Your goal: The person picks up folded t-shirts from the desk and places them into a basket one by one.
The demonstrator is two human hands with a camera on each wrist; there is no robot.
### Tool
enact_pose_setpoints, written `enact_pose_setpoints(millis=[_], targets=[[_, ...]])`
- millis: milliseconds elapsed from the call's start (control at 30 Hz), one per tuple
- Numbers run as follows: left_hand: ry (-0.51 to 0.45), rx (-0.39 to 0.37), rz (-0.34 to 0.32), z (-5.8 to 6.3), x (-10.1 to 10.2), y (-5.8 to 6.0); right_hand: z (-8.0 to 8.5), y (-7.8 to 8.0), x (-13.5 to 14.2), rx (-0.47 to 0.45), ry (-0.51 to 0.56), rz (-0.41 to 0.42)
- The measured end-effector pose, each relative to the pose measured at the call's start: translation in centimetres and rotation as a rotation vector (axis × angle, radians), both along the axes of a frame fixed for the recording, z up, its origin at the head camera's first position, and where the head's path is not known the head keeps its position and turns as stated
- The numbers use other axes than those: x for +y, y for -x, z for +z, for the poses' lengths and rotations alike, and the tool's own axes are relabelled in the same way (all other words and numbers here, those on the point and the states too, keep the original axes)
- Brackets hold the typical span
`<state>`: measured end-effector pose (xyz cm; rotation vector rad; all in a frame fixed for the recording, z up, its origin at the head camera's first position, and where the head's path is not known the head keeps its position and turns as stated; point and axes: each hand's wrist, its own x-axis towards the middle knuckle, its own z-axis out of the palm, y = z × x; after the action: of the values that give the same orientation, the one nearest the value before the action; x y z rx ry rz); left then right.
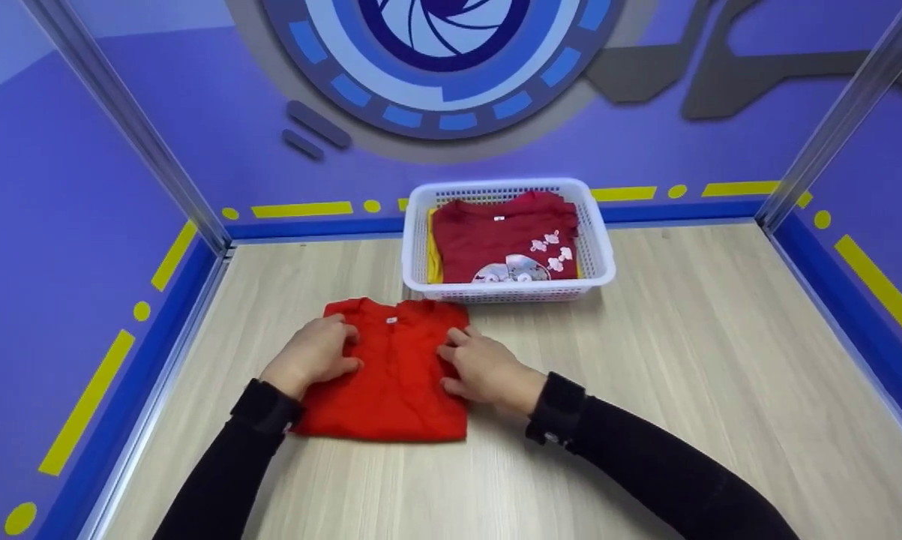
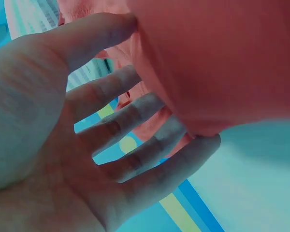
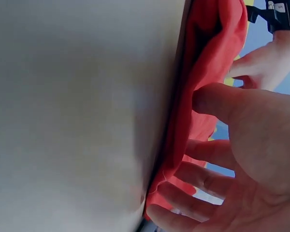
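Note:
A bright red folded shirt (image 1: 402, 382) lies on the table, its neckline and small white label toward the back. My left hand (image 1: 318, 352) rests on its left part. In the left wrist view the fingertips of the left hand (image 2: 101, 145) touch the cloth, fingers spread and fairly straight. On the shirt's right edge rests my right hand (image 1: 488, 367), its fingers spread. Seen from the right wrist, the thumb and fingertips of that hand (image 3: 241, 159) touch the side of the red shirt (image 3: 203, 87), whose layers bulge a little.
Behind the shirt, close to its back right corner, stands a white plastic basket (image 1: 604, 262). It holds a folded dark red shirt (image 1: 488, 244) with a print, above something yellow (image 1: 434, 255). Blue-purple panels (image 1: 196, 97) wall the wooden table (image 1: 690, 360) at the back and sides.

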<state>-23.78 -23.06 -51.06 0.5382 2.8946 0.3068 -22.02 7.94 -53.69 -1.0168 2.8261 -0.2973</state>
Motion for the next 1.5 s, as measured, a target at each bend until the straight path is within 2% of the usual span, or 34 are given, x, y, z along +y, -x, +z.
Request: enact_pose_setpoints(millis=[100,267,600,933,1100,1267,1500], targets=[[0.015,-0.004,-0.019,0.1,1.3,-0.3,0.1,-0.1,1.9,-0.031,0.022,-0.018],[0.039,0.008,-0.086,0.2,3.4,-0.8,0.4,-0.2,5.0,-0.051,0.047,-0.042],[0.006,0.020,-0.206,-0.1,6.8,-1.4,0.4,-0.4,10.5,-0.067,0.099,-0.082],[-0.079,-0.038,-0.205,0.1,8.9,-2.2,0.7,-0.3,14.7,-0.107,0.114,-0.130],[-0.120,-0.073,-0.226,-0.1,9.8,-2.3,0.8,-0.4,16.5,-0.142,0.107,-0.160],[-0.139,-0.073,-0.257,-0.8,10.5,-2.2,0.9,-0.6,17.9,-0.170,0.092,-0.197],[-0.177,-0.061,-0.262,-1.5,10.5,-2.4,1.1,-1.1,18.6,-0.162,0.050,-0.201]])
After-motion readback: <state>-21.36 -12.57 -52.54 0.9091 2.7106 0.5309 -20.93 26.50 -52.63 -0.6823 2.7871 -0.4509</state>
